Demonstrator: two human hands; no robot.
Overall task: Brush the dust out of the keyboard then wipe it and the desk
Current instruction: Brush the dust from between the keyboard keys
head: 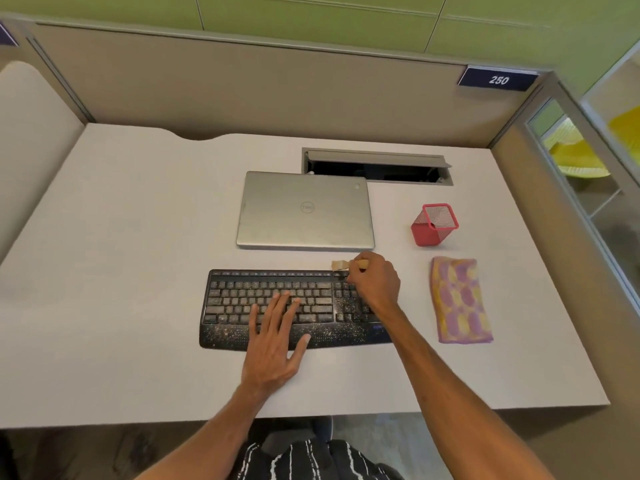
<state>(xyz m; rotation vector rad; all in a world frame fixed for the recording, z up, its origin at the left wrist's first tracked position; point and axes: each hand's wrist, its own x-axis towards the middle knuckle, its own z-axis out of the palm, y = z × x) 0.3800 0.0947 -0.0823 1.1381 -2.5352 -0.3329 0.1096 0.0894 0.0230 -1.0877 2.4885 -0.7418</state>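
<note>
Head view: dusty black keyboard [239,299] is set on the desk [138,271] near its front edge. Left hand [277,337] is laid flat on the keys, fingers straight and spread. Brush [341,265] is gripped in the right hand [372,282], fingers curled, bristles at the keyboard's far right corner. Folded cloth [460,299] is laid off to the right.

On the desk [121,271], keyboard [235,299] under the left hand [273,337], right hand [372,280] at its far right corner, brush [341,265] jutting left from that hand, laptop [306,211] beyond both hands, cable hatch [377,166] behind it, cloth [459,299] right of the right hand, pen cup [434,225] beyond the cloth.
</note>
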